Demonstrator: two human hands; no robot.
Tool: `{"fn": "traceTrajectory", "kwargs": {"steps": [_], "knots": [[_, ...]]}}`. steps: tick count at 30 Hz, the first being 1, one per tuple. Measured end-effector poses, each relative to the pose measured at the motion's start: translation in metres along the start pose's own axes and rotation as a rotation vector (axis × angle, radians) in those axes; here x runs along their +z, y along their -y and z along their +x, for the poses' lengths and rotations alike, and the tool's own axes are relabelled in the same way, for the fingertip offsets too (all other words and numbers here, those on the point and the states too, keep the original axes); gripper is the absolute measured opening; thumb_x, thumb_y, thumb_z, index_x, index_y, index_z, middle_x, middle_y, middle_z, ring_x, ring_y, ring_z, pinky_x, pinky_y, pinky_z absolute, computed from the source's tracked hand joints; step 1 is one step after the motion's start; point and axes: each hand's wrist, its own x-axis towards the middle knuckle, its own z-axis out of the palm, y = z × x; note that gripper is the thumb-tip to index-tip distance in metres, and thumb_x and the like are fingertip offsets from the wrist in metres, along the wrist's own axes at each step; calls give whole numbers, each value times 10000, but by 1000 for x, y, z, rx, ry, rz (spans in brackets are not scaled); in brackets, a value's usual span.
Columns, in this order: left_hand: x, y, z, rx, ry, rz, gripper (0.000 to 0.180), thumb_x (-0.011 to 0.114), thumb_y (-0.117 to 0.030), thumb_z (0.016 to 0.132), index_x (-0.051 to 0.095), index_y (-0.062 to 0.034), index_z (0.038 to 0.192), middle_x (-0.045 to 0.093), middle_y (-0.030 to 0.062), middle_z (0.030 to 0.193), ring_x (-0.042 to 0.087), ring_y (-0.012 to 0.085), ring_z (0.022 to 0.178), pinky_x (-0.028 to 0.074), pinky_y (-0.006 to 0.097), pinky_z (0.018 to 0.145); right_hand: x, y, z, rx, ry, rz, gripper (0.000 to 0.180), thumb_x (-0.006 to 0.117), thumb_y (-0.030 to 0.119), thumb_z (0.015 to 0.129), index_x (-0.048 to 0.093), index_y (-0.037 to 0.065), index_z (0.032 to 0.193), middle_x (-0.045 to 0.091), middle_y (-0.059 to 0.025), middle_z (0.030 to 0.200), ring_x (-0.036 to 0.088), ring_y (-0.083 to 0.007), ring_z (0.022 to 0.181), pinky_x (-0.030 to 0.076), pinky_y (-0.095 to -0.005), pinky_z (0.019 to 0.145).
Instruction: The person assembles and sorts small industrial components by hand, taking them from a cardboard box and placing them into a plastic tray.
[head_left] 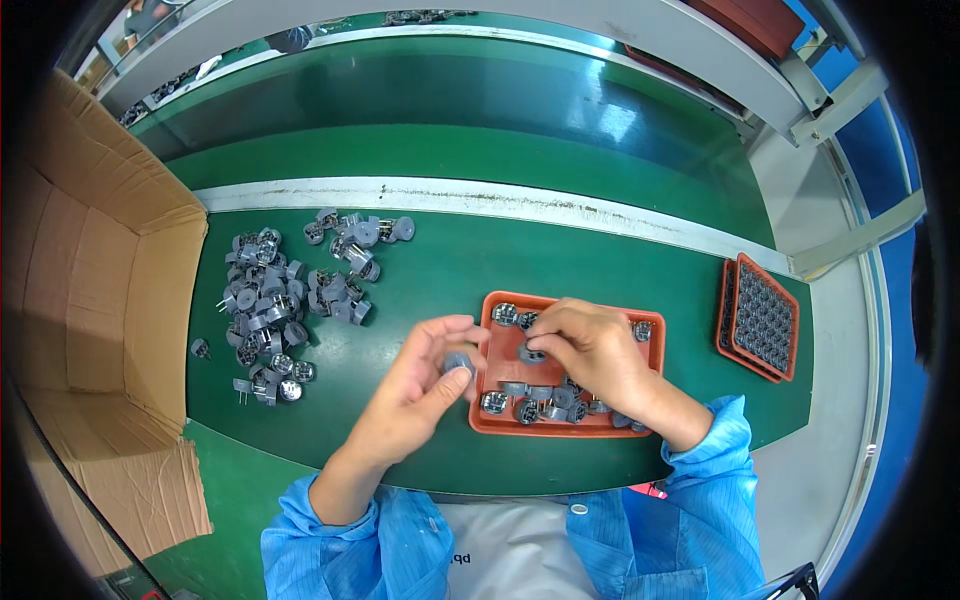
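Just one head-mounted fisheye view, pointed steeply down from close above at the green table (pixel 440 270); edges are bent toward the rim.

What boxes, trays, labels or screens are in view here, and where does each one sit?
Cardboard box: far left, open, brown, flaps spread.
Orange tray: centre, under the right hand, shallow rectangle holding grey parts.
Stacked orange trays: right, gridded, filled with dark parts.
No labels or screens show.

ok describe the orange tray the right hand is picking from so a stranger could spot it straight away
On the green mat, look right of centre, just under the right hand. The shallow orange tray there lies flat and holds loose grey parts. The other orange tray, near the mat's right edge, is a stacked grid of cells instead.
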Motion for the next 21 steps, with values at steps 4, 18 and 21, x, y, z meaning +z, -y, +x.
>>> {"fn": "traceTrajectory", "kwargs": {"steps": [4,18,21], "knots": [[-15,8,-7,-49,-37,-365,353,573,-11,1070,549,15,1421,581,203,1463,634,273,1287,568,403,1071,22,-1,13,-193,7,-226,112,820,12,800,729,-4,864,707,-119,936,677,-316,908,554,-416,778],[1,12,-2,-179,-117,-410,487,499,-176,1149,440,101,1544,649,255,1395,710,294,1203,594,417,1049,15,40,15,-353,9,-193,267,842,146,808,766,70,1052,654,-75,999,602,-283,985,455,-421,837],[5,18,-1,-185,-85,-257,490,503,-198,1153,456,78,1555,664,196,1389,703,255,1202,573,407,1063,16,43,14,-537,18,-330,347,824,157,786,760,59,1113,675,-86,1011,629,-280,975,478,-409,817]]}}
